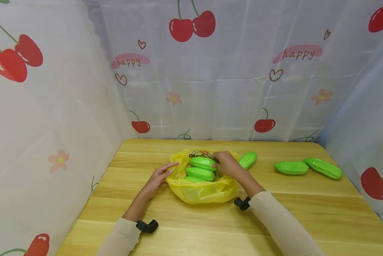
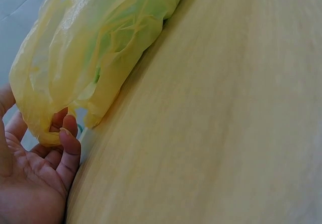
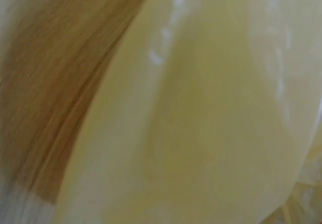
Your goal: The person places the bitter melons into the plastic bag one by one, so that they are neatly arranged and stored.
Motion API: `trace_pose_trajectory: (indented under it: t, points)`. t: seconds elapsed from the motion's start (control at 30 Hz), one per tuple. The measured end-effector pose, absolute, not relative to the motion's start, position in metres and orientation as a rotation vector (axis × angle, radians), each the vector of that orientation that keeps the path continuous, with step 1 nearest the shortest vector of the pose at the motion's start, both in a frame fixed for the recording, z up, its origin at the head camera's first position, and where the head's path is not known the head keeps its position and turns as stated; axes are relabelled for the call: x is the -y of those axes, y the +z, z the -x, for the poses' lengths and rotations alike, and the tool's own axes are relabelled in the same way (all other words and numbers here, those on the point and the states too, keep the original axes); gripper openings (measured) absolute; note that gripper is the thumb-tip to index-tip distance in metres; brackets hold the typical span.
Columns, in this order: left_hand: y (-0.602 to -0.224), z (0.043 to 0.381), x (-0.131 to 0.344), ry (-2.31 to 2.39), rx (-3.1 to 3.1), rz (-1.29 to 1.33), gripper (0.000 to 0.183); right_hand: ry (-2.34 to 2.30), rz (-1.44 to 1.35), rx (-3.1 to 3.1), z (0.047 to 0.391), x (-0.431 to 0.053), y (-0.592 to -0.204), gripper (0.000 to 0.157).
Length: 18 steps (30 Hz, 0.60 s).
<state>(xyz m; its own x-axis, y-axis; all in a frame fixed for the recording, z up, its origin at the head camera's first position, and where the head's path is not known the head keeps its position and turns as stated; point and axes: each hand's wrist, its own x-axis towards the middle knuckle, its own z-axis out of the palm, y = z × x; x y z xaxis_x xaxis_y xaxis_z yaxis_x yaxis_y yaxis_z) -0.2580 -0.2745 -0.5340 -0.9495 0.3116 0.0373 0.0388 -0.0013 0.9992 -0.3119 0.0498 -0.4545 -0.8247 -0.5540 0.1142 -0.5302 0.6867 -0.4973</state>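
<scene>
A yellow plastic bag (image 1: 204, 193) lies with its mouth open on the table, and several glossy green ridged gourds (image 1: 200, 174) are inside it. My left hand (image 1: 156, 180) is at the bag's left rim; in the left wrist view its fingers (image 2: 70, 153) curl round a loop of the film. My right hand (image 1: 227, 164) reaches over the right rim and grips the right end of the uppermost gourd (image 1: 203, 163). Some of its fingertips are hidden. The right wrist view is filled mostly by the bag's film (image 3: 201, 113), and no hand shows there.
One green gourd (image 1: 248, 160) lies just right of the bag, behind my right forearm. Two more gourds (image 1: 291, 168) lie end to end farther right on the wooden table (image 1: 191, 231). Printed curtains (image 1: 210, 78) stand behind and at both sides.
</scene>
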Motion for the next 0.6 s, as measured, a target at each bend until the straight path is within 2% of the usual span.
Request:
trace_pose_trajectory:
  t: [0.6]
  points:
    - [-0.5340,0.2579,0.2739,2.072,-2.060,-0.378,0.045,-0.694,0.929,-2.840,0.3130,-0.0487,-0.4589,0.025]
